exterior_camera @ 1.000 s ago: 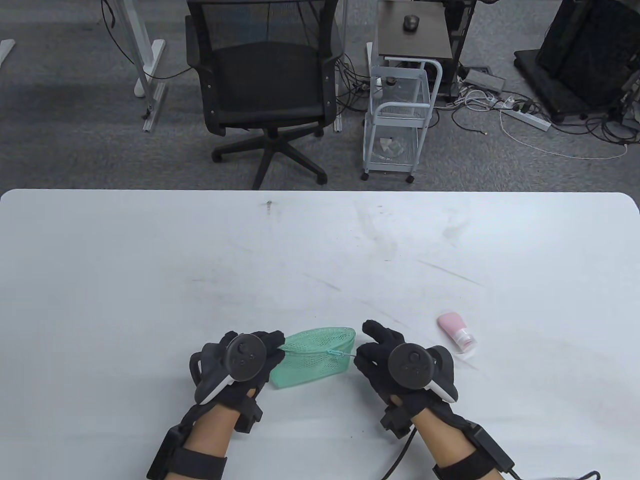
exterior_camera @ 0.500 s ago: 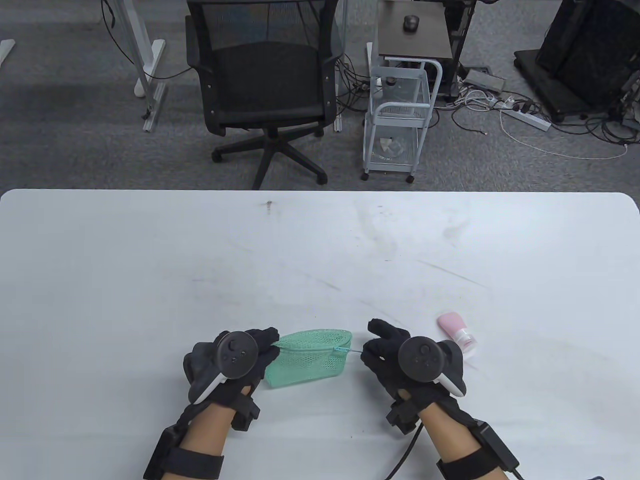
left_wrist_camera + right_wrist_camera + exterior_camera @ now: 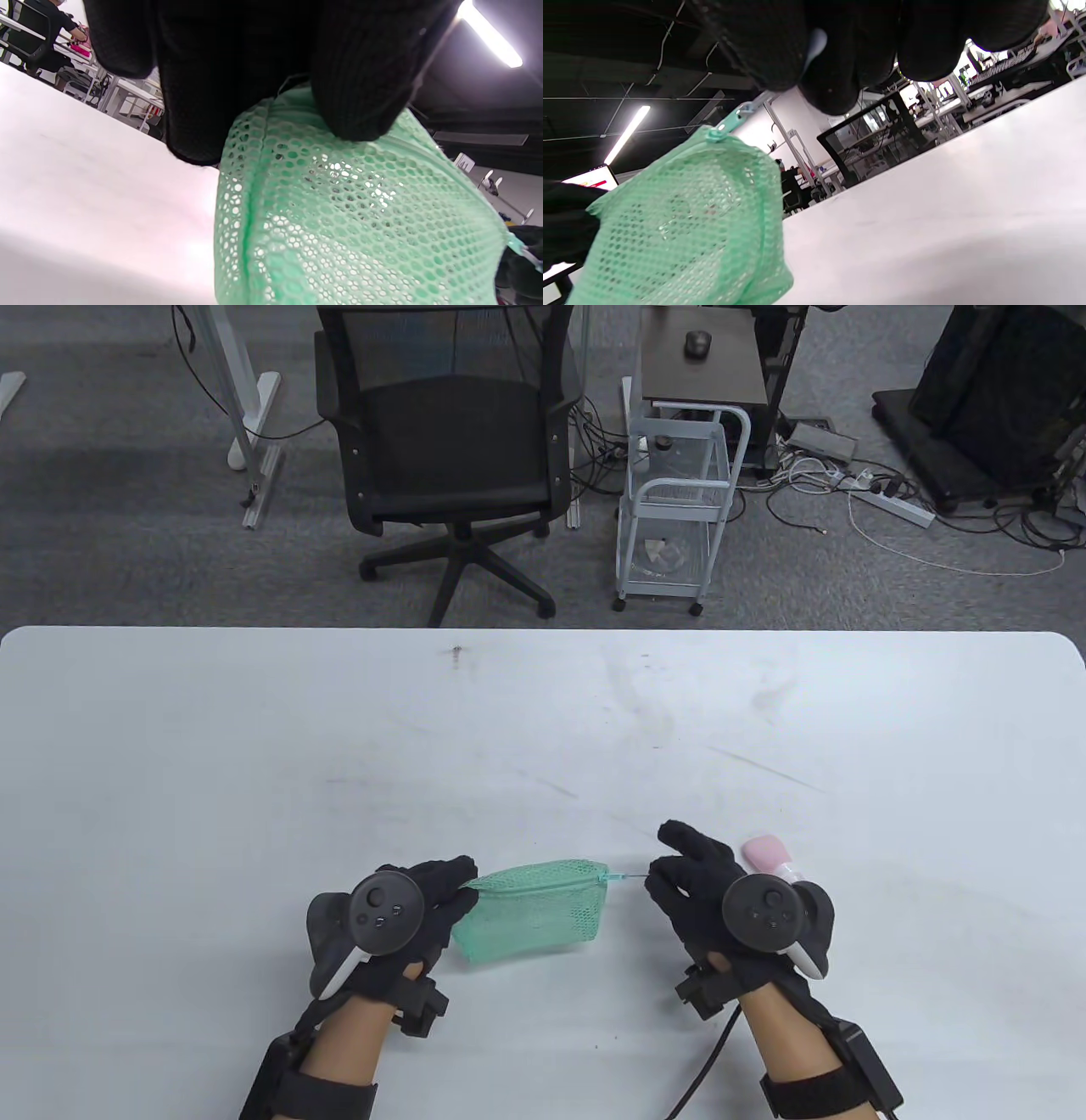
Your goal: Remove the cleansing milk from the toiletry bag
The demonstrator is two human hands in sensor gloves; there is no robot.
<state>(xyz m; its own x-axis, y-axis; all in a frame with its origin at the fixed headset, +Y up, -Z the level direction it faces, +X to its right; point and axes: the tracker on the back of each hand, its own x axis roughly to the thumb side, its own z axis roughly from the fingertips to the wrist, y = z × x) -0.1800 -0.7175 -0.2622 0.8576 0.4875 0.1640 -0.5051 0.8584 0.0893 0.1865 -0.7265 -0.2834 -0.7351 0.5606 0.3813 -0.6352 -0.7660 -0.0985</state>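
The green mesh toiletry bag (image 3: 534,909) stands on the white table (image 3: 543,729) near the front edge. My left hand (image 3: 445,891) pinches the bag's left top corner; the left wrist view shows my fingers (image 3: 356,84) on the mesh (image 3: 339,212). My right hand (image 3: 666,882) pinches the zipper pull (image 3: 615,879) at the bag's right end, with the bag's top drawn shut. The pull (image 3: 729,120) and the bag (image 3: 683,220) show in the right wrist view. The pink cleansing milk tube (image 3: 772,857) lies on the table just right of my right hand, partly hidden by it.
Beyond the table's far edge stand a black office chair (image 3: 450,449) and a white wire cart (image 3: 679,509) on grey carpet, with cables at the right.
My right hand has moved right and slightly away with the zipper pull, closing the bag's open top. The bag now stands flatter and taut. My left hand keeps its hold.
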